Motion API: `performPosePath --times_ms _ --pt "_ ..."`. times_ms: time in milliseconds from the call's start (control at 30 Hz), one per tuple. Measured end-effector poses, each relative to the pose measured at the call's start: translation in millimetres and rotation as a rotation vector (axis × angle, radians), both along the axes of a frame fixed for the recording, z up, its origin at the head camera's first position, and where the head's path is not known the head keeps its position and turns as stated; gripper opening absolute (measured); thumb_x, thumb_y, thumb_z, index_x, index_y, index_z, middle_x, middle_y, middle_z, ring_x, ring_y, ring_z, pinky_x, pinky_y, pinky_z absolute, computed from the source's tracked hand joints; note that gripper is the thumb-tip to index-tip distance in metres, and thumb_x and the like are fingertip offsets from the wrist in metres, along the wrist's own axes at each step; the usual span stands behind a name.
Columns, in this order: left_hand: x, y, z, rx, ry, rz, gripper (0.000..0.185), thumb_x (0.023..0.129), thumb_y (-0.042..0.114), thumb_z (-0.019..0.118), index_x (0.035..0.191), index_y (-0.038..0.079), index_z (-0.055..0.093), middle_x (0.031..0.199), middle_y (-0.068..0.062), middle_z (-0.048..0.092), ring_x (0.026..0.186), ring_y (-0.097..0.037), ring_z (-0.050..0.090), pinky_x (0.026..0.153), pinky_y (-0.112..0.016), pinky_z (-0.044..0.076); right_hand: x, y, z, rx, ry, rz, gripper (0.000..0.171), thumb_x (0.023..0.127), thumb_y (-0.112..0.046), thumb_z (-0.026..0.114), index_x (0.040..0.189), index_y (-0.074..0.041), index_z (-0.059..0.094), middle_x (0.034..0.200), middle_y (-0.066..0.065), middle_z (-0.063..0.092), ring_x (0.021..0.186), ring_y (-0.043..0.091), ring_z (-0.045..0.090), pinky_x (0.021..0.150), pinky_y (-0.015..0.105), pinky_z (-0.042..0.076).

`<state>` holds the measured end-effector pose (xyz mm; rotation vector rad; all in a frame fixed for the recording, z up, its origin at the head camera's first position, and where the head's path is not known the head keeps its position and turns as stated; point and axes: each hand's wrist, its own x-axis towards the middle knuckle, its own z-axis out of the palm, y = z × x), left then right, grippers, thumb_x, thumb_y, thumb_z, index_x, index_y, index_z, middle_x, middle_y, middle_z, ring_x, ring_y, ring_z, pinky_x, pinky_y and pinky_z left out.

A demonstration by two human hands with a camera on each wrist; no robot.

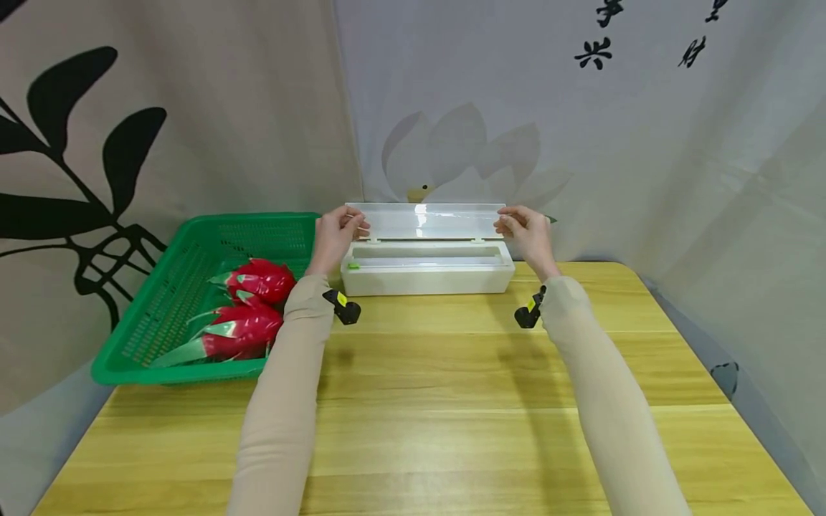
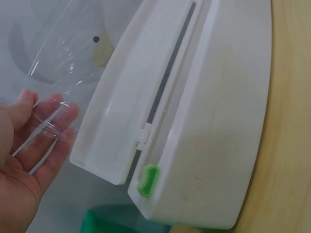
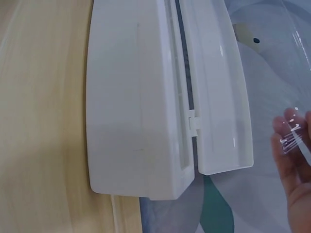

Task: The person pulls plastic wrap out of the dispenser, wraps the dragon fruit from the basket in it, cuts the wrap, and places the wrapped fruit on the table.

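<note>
Clearly, a sheet of clear film (image 1: 426, 218) is held stretched between both hands, above and just behind the white dispenser box (image 1: 428, 272), which lies along the far edge of the wooden table (image 1: 452, 373). The box's hinged lid (image 2: 121, 111) stands open, so that the film can be drawn up out of the slot; a small green slider (image 2: 148, 180) is seen at the box's left end. The left hand (image 1: 335, 236) pinches the film's left corner, and in the left wrist view the film is seen crumpled against the fingers (image 2: 53, 121). The right hand (image 1: 525, 233) pinches the opposite corner, the film being bunched at its fingertips (image 3: 291, 131). Both hands are thus closed on the film, presumably at the corners so that the sheet is kept flat and taut. A small black camera unit is worn at each wrist. To the left of the box a green basket (image 1: 161, 301) rests on the table's corner, and two red dragon fruits (image 1: 248, 308) are lain in it. Printed cloth is hung behind the table.
</note>
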<state>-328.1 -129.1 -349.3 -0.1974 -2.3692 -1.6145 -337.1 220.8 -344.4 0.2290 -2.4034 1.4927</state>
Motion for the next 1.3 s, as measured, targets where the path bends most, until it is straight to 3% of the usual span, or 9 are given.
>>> performPosePath --times_ms 200,400,667,800,900,1167,1300 --pt "1.0 -1.9 7.3 -0.027 0.015 0.000 0.027 0.097 0.019 0.052 0.110 -0.003 0.062 0.103 -0.021 0.071 0.089 -0.026 0.071 0.081 -0.030 0.057 1.9 -0.9 7.1 -0.022 0.007 0.004 0.029 0.096 -0.019 0.054 0.112 0.003 0.065 0.104 0.022 0.069 0.079 0.005 0.067 0.081 0.029 0.057" --pt "2.1 -0.9 15.7 -0.034 0.033 0.008 0.025 0.097 0.018 0.052 0.109 -0.002 0.062 0.102 -0.021 0.071 0.089 -0.027 0.071 0.081 -0.031 0.057 4.9 -1.4 14.0 -0.028 0.026 0.000 0.027 0.096 -0.019 0.055 0.108 0.001 0.066 0.099 0.019 0.070 0.075 0.000 0.065 0.079 0.025 0.057" --pt "5.1 1.4 25.8 -0.039 0.071 0.007 0.024 0.098 0.021 0.051 0.107 0.003 0.063 0.101 -0.019 0.071 0.090 -0.026 0.070 0.083 -0.033 0.057 4.7 -0.7 22.9 -0.069 0.071 -0.002 0.025 0.094 -0.019 0.057 0.102 0.002 0.067 0.091 0.012 0.071 0.075 0.005 0.066 0.081 0.036 0.057" --pt "6.2 2.0 29.9 -0.033 0.075 0.020 0.026 0.098 0.022 0.051 0.108 0.002 0.063 0.101 -0.019 0.071 0.090 -0.026 0.070 0.083 -0.033 0.056 18.5 -7.3 39.0 -0.080 0.067 0.006 0.021 0.094 -0.013 0.056 0.101 0.004 0.066 0.095 0.021 0.070 0.076 0.010 0.068 0.073 0.021 0.056" --pt "5.6 2.0 31.8 -0.025 0.076 0.029 0.027 0.098 0.022 0.051 0.109 0.000 0.062 0.102 -0.019 0.070 0.090 -0.026 0.070 0.083 -0.032 0.056 28.0 -12.5 50.2 -0.091 0.063 0.009 0.019 0.094 -0.007 0.055 0.101 0.008 0.065 0.096 0.026 0.069 0.076 0.014 0.069 0.069 0.017 0.055" --pt "4.4 0.7 37.0 -0.009 0.101 0.044 0.027 0.097 0.023 0.053 0.108 0.001 0.063 0.098 -0.017 0.070 0.083 -0.016 0.070 0.081 -0.027 0.056 27.8 -14.1 55.6 -0.104 0.077 0.009 0.022 0.093 -0.008 0.057 0.102 0.011 0.064 0.091 0.019 0.071 0.073 0.010 0.067 0.068 0.018 0.055" --pt "6.2 1.3 41.5 -0.013 0.113 0.052 0.028 0.097 0.024 0.053 0.109 0.001 0.063 0.099 -0.018 0.070 0.086 -0.019 0.070 0.083 -0.029 0.056 26.9 -13.8 57.6 -0.112 0.102 0.007 0.020 0.093 -0.007 0.057 0.099 0.009 0.065 0.085 0.013 0.071 0.072 0.010 0.067 0.069 0.021 0.056"
